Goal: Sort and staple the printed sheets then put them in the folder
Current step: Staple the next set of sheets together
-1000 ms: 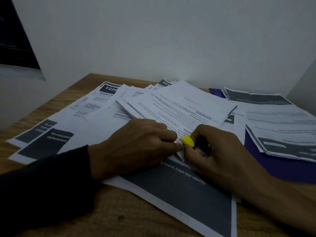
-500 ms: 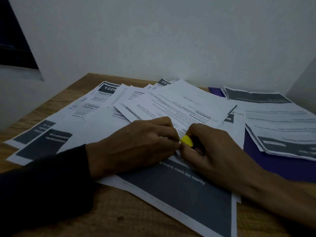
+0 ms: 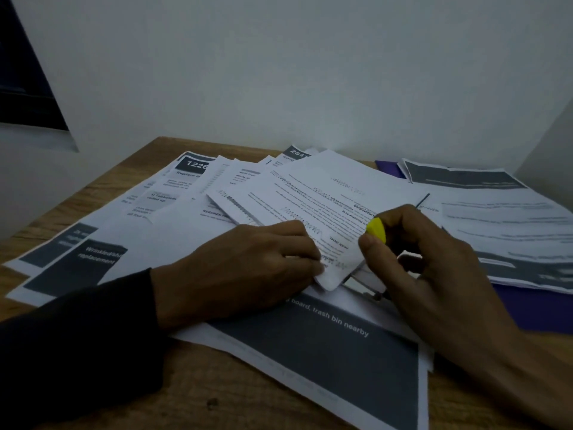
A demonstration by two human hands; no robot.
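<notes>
Two hands: left hand (image 3: pixel 248 268) pinches the sheet corner (image 3: pixel 333 274); right hand (image 3: pixel 428 265) grips the stapler (image 3: pixel 376 231) beside it.

left hand (image 3: pixel 245 268) pinched corner of text sheets (image 3: pixel 316 206) | right hand (image 3: pixel 415 262) held yellow-tipped stapler (image 3: pixel 376 230) in its grip beside that corner | printed sheets fanned over wooden surface (image 3: pixel 192 395) | purple folder (image 3: pixel 533 308) under right pile

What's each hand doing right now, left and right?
Left hand: pinches the near corner of the text sheets, pressing them down.
Right hand: grips the yellow-tipped stapler beside that corner.
</notes>
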